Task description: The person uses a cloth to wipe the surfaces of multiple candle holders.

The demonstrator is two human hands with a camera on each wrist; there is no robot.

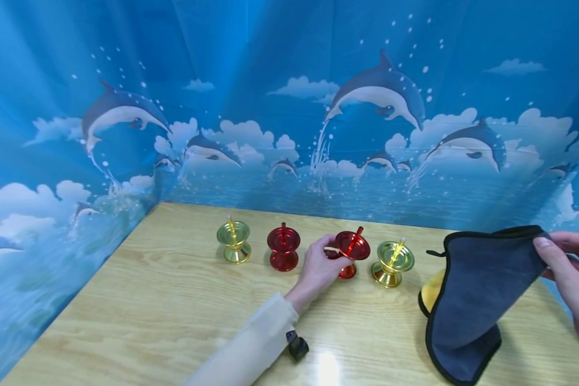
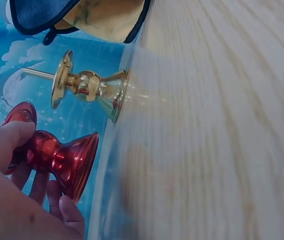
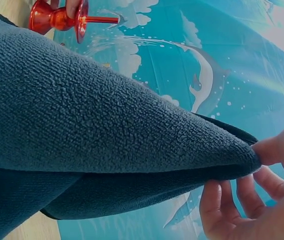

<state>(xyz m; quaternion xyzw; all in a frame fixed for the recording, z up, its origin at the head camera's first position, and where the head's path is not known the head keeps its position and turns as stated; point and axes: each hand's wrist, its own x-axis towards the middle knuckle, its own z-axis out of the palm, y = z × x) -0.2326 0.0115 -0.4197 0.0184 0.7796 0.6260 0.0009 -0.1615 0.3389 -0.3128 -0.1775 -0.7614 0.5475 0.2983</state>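
Candle holders [image 1: 283, 261], two gold and two red, make a row across the middle of the head view: from the left, a gold holder [image 1: 236, 253] and a red holder [image 1: 283, 246] stand untouched; the left hand [image 1: 320, 267] grips the second red holder [image 1: 355, 252]; the second gold holder [image 1: 390, 271] stands alone. Toward the right edge droops one cloth [image 1: 477, 295], its corner pinched by the right hand [image 1: 576, 279], well apart from the left. Work looks under way, cloth not yet on the gripped holder; which are finished, I cannot tell.
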